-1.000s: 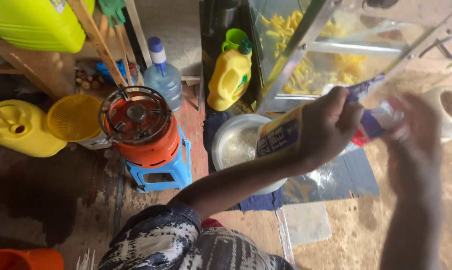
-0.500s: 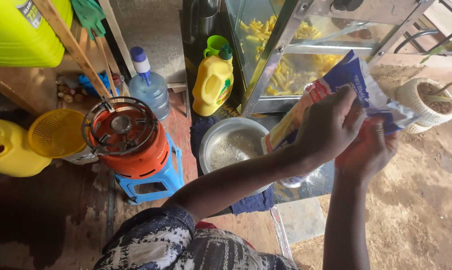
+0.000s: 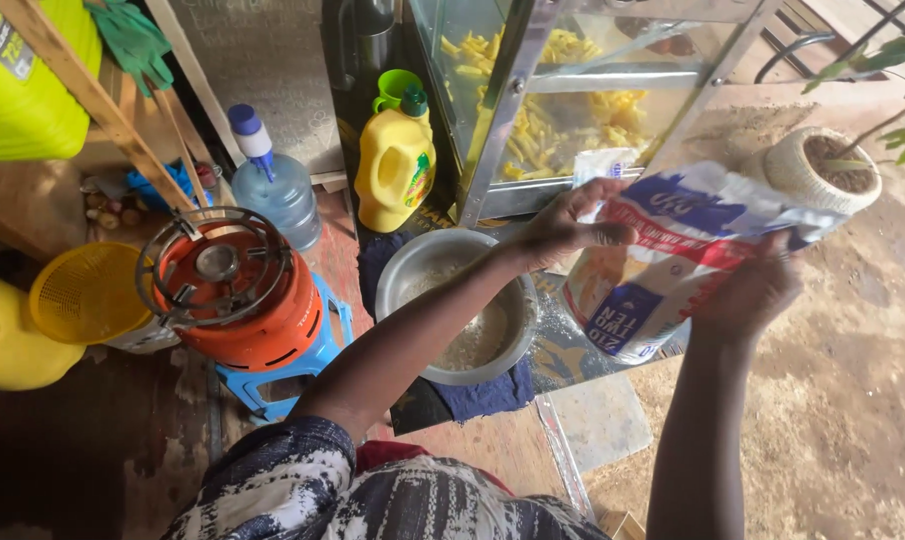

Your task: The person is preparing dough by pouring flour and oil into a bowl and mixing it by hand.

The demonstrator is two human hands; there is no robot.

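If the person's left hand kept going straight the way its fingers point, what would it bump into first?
The left hand grips the top edge of the white, blue and red bag, fingers pointing right. Going straight on, it would probably first press into that bag; depth beyond it is unclear.

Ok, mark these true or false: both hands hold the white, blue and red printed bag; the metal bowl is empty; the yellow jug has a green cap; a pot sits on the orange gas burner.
1. Both hands, left hand and right hand, hold the white, blue and red printed bag: true.
2. The round metal bowl is empty: false, pale flour-like powder lies in it.
3. The yellow plastic jug has a green cap: true.
4. A pot sits on the orange gas burner: false, its wire ring is bare.
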